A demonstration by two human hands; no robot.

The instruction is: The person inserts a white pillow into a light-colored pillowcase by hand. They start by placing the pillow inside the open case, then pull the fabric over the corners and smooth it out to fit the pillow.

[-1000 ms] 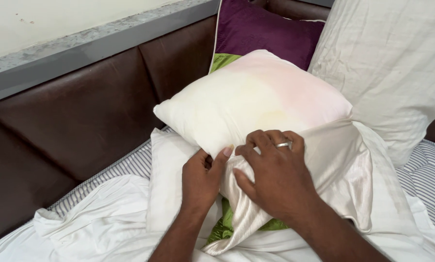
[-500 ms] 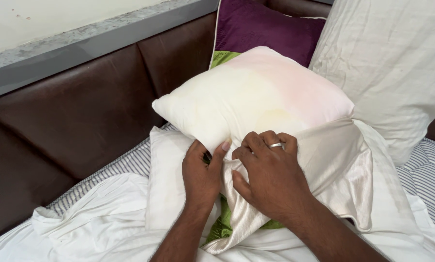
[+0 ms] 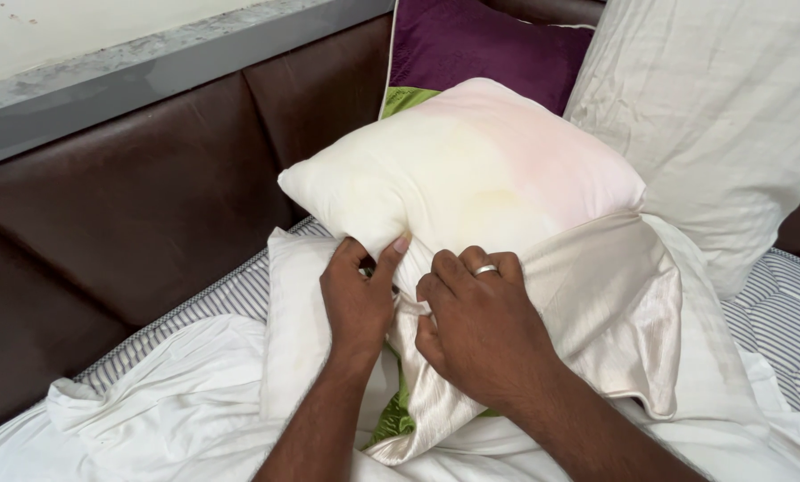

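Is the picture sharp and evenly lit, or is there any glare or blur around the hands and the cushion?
Head view: soft, even light, no hard glare; a mild sheen on the satin cover; faint shadow under the left hand and right hand; the cushion and both hands look sharp.

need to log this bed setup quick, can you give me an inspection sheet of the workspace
surface: bed with rumpled white sheet over a striped mattress.
job's things: cream cushion, its lower end inside a shiny cream cover bunched around it; green lining shows below.
clutter: flat white pillow under the cushion; purple cushion and large white pillow behind.
grippers: left hand grips the cushion's lower edge; right hand, wearing a ring, pinches the cover's edge beside it.
cables: nothing seen.
surroundings: brown padded headboard, grey ledge and pale wall above.
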